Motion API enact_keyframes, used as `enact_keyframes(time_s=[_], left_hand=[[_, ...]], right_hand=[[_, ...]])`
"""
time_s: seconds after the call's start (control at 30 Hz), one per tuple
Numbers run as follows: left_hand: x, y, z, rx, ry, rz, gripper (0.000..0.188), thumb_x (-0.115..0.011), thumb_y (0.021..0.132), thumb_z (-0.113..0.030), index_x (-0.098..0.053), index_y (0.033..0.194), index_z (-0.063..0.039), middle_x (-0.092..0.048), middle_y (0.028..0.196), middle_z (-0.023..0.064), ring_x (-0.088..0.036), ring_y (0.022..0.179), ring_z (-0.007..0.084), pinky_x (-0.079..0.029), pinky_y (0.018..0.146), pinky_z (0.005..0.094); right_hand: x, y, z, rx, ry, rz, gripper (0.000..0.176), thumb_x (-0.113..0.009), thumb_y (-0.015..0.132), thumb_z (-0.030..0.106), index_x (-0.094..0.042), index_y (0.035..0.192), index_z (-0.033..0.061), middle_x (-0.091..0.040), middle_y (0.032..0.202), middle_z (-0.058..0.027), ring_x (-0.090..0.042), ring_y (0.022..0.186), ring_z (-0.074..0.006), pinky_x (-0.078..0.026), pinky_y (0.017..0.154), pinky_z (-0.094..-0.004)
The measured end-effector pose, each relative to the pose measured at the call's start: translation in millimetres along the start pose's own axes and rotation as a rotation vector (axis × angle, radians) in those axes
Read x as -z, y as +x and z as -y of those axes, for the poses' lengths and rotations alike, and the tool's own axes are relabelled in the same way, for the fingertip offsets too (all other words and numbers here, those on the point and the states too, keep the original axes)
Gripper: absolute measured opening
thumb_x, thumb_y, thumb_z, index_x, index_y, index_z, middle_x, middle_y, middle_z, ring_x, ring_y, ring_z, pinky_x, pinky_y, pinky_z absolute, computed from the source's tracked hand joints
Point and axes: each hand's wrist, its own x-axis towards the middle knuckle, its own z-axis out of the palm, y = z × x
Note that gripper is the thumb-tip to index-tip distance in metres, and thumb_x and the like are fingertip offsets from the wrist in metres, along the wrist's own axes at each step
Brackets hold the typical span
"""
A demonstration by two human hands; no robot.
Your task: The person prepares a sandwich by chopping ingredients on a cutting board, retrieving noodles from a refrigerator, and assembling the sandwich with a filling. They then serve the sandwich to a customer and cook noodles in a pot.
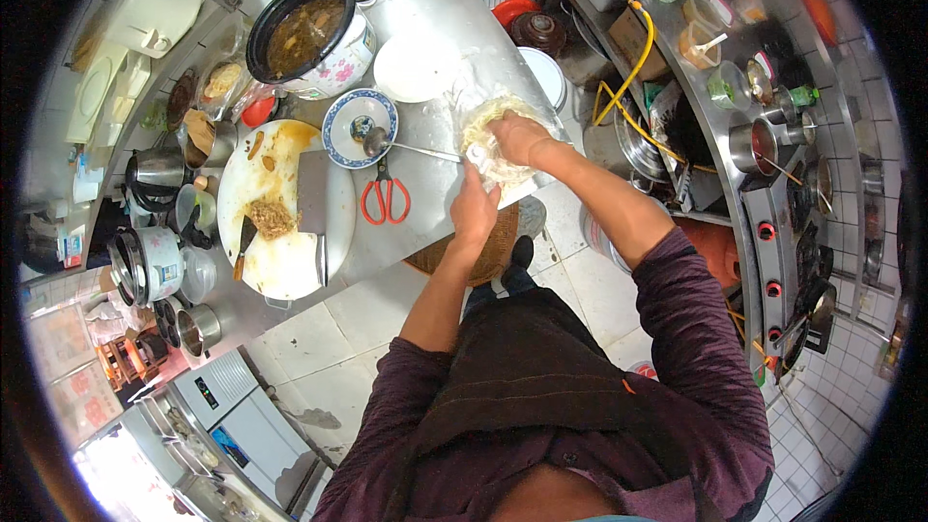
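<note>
A see-through bowl or bag (528,172) with pale, stringy noodles or dough (475,132) lies at the counter's right corner. My right hand (518,138) is down in the pale strands, its fingertips partly hidden. At the near-left side, my left hand (475,206) has its thumb and fingers at the container's edge. Beside those fingers ends the handle of a metal ladle (417,150), whose head rests over a blue-and-white bowl (341,132). Red-handled scissors (386,197) lie below that bowl. Further up stands a bright white plate or bowl (418,67).
To the left, a round white chopping board (250,148) bears a cleaver (313,192), a small knife (245,239) and minced food (271,220). A cooker pot (348,61) of brown broth stands behind. A stove (761,254) lines the right; a woven basket (435,261) is below the counter.
</note>
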Motion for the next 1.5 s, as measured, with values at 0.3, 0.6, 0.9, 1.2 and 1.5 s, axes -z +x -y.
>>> enact_keyframes(time_s=[0.3, 0.6, 0.9, 1.2, 1.5], left_hand=[[7.2, -4.2, 6.0, -0.028, -0.021, 0.016, 0.089, -0.071, 0.09, -0.032, -0.019, 0.154, 0.0, -0.064, 0.121, 0.0291, -0.063, 0.107, 0.0461, -0.049, 0.088, 0.0495], [12.8, -6.0, -4.8, 0.062, 0.051, 0.096, 0.088, -0.07, 0.09, -0.036, -0.022, 0.155, -0.002, -0.06, 0.128, 0.028, -0.062, 0.112, 0.0434, -0.048, 0.093, 0.0491], [24.1, -11.9, -4.7, -0.056, 0.041, -0.01, 0.085, -0.071, 0.091, -0.032, -0.024, 0.153, 0.001, -0.062, 0.125, 0.0301, -0.063, 0.107, 0.0463, -0.049, 0.087, 0.0503], [29.3, 0.3, -24.1, -0.255, 0.155, -0.007, 0.084, -0.071, 0.09, -0.034, -0.025, 0.157, -0.013, -0.064, 0.122, 0.0242, -0.066, 0.099, 0.0418, -0.053, 0.081, 0.0473], [30.8, 10.5, -8.7, -0.343, 0.088, -0.073, 0.065, -0.068, 0.093, -0.026, -0.043, 0.151, -0.01, -0.053, 0.145, 0.0204, -0.056, 0.127, 0.0362, -0.047, 0.101, 0.0405]], right_hand=[[16.7, -30.3, -8.0, 0.059, 0.084, -0.275, 0.038, -0.07, 0.083, 0.019, -0.068, 0.12, 0.016, -0.061, 0.121, -0.014, -0.062, 0.113, -0.0354, -0.052, 0.093, -0.0433], [10.5, -45.4, -2.8, 0.147, -0.015, -0.43, 0.025, -0.07, 0.085, 0.017, -0.069, 0.11, 0.0133, -0.063, 0.106, -0.0126, -0.064, 0.1, -0.0356, -0.053, 0.085, -0.0453], [3.6, -63.6, -8.4, 0.238, 0.163, -0.578, 0.02, -0.069, 0.086, 0.011, -0.069, 0.106, 0.0116, -0.061, 0.103, -0.0098, -0.062, 0.099, -0.0337, -0.052, 0.085, -0.043], [-15.4, -37.9, -13.0, -0.092, 0.775, -0.888, 0.028, -0.063, 0.093, 0.014, -0.064, 0.116, -0.003, -0.067, 0.102, -0.014, -0.066, 0.09, -0.0273, -0.053, 0.079, -0.0363], [4.5, -28.9, -34.4, 0.084, 2.09, -0.804, 0.017, -0.06, 0.098, 0.017, -0.064, 0.111, 0.0069, -0.067, 0.095, -0.0022, -0.064, 0.079, -0.0116, -0.05, 0.057, -0.0258]])
